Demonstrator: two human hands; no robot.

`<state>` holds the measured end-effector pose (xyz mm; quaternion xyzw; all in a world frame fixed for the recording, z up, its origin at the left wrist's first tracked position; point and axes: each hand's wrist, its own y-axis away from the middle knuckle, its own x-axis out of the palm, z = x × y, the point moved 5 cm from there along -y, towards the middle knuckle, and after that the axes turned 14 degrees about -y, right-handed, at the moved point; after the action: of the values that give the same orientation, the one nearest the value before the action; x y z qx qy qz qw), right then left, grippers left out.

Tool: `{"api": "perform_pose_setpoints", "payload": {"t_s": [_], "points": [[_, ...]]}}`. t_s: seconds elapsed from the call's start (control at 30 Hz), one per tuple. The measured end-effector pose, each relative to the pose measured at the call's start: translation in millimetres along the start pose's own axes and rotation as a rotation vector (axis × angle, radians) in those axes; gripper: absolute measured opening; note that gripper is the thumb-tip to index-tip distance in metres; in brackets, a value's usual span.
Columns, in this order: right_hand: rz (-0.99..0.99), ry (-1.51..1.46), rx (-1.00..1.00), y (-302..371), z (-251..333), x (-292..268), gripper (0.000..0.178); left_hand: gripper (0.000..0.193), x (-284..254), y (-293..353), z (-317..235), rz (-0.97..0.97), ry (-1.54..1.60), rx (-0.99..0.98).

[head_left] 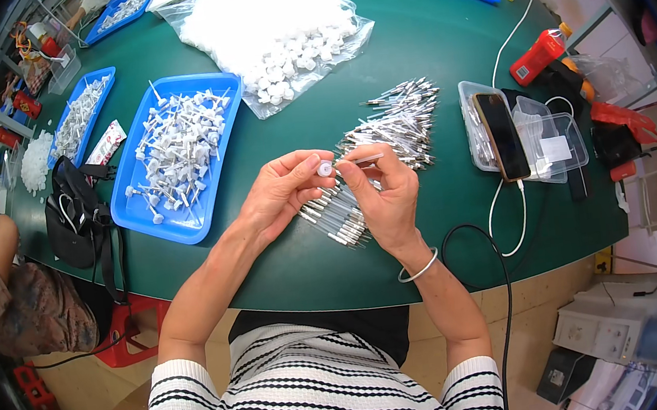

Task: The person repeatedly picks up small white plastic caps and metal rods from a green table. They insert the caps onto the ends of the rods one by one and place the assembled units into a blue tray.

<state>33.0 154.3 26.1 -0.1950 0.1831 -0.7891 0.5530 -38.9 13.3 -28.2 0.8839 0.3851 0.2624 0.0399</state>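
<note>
The left hand (279, 194) pinches a small white round cap (325, 169) between thumb and fingertips. Just to its right, the right hand (383, 191) grips a thin pale rod (365, 158) between thumb and fingers; whether rod and cap touch, one cannot tell. Under and between the hands lies a row of slim grey rods (335, 212). Beyond the right hand spreads a pile of metal-tipped rods (400, 121); left of the left hand sits a blue tray (131, 166).
</note>
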Motion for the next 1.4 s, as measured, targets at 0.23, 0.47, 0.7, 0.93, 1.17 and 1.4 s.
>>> {"api": "perform_pose_setpoints", "payload": {"t_s": [0.23, 0.47, 0.7, 0.93, 1.17, 1.4], "points": [[0.013, 0.008, 0.004, -1, 2, 1, 0.01, 0.027, 0, 0, 1, -0.001, -0.001, 0.002], [0.024, 0.025, 0.011, -1, 1, 1, 0.01, 0.027, -1, -1, 2, 0.015, 0.016, -0.01], [0.035, 0.037, -0.001, -2, 4, 1, 0.01, 0.027, 0, 0, 0, -0.01, -0.029, 0.001], [0.079, 0.116, -0.071, -3, 10, 4, 0.011, 0.024, 1, 1, -2, -0.045, -0.099, 0.037], [0.129, 0.175, -0.074, -5, 8, 2, 0.012, 0.024, 0, 0, 0, -0.037, -0.12, 0.025], [0.199, 0.186, -0.061, -10, 9, -1, 0.012, 0.024, 1, 0, 0, -0.034, -0.141, 0.009]]}}
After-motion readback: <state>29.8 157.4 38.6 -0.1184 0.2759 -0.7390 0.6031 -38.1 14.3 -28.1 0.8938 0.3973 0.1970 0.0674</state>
